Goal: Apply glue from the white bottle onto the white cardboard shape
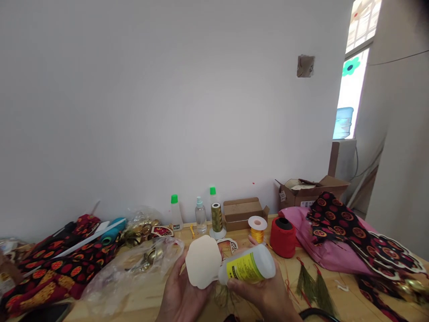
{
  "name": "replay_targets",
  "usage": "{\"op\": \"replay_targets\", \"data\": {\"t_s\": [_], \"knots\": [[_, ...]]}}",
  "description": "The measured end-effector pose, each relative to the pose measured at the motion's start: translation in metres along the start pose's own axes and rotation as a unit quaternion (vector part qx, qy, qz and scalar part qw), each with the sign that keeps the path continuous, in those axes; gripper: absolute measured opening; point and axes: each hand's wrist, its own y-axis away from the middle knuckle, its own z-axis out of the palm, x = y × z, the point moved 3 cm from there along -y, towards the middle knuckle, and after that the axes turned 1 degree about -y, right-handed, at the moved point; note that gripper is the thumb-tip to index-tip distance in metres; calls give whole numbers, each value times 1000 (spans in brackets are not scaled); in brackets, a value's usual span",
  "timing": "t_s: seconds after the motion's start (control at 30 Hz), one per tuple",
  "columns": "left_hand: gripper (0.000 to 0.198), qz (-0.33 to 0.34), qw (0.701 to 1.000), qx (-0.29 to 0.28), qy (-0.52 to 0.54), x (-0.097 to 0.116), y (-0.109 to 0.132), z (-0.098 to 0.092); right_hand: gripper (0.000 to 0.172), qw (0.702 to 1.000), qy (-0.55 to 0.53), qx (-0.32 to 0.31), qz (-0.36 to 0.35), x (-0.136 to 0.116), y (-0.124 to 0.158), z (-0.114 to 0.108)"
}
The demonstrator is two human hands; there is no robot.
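Observation:
My left hand [182, 286] is closed around the edge of a flat cream-coloured board piece [203, 261] with a scalloped outline, its plain face toward me. In my right hand [264, 293] is a translucent white squeeze bottle [248, 264] with a yellow-green label. The bottle is tipped onto its side, its narrow end pointing left at the piece's lower right edge. Whether the tip touches the piece I cannot tell. Behind the hands lies a printed red-and-white cutout [228, 245], partly covered. Thin threads hang or lie beneath the piece.
Green-capped bottles [176, 214], a clear spray bottle [200, 217], an olive thread spool [216, 218], a yellow spool [257, 230] and a red thread cone [283, 238] line the back. Patterned fabric [63, 268] and plastic bags lie left; tassels [304, 279], pink fabric [310, 243] and cardboard boxes [243, 214] right.

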Motion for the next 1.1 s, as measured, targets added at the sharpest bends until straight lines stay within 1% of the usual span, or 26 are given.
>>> {"op": "replay_targets", "data": {"t_s": [0.07, 0.1, 0.23, 0.3, 0.37, 0.43, 0.5, 0.6, 0.7, 0.77, 0.83, 0.9, 1.0, 1.1], "knots": [[33, -12, 1000, -7, 7, -1, 0, 1, 57, 1000, -1, -19, -14, -3, 2, 4], [34, -6, 1000, -5, 1, 0, 0, 1, 56, 1000, -4, -22, -18, -4, 3, 5], [34, 30, 999, 23, -27, 0, 1, -1, 56, 1000, -30, 4, -1, -4, 3, 4], [34, 21, 999, 27, -15, -1, 1, -2, 49, 1000, -22, -14, -6, -4, 3, 6], [33, 8, 1000, 11, -1, -2, 0, -1, 45, 999, -13, -29, -13, -6, 3, 7], [33, -2, 1000, -8, 6, -3, 0, 0, 49, 999, -30, -14, 5, -5, 4, 7], [33, -1, 1000, -13, 7, -3, -1, 0, 55, 999, -48, -3, 20, -4, 4, 7], [33, -4, 1000, -23, 18, -4, -2, -1, 63, 998, -66, -12, 16, -1, 4, 8], [33, -8, 999, -14, 29, -4, -1, -1, 73, 995, -89, 15, 32, 4, 4, 6], [31, -11, 999, 8, 34, -4, 0, 0, 73, 994, -97, 24, 44, 8, 5, 5], [31, -21, 999, 22, 44, -4, 1, 3, 73, 994, -102, 18, 39, 9, 5, 6], [32, -31, 998, 26, 51, -5, 1, 5, 73, 995, -96, 10, 20, 9, 5, 7], [32, -20, 999, 25, 39, -5, 0, 7, 72, 995, -92, 17, 19, 11, 5, 6], [31, -25, 999, 18, 39, -6, -1, 8, 65, 997, -77, 3, -1, 12, 4, 5]]}}
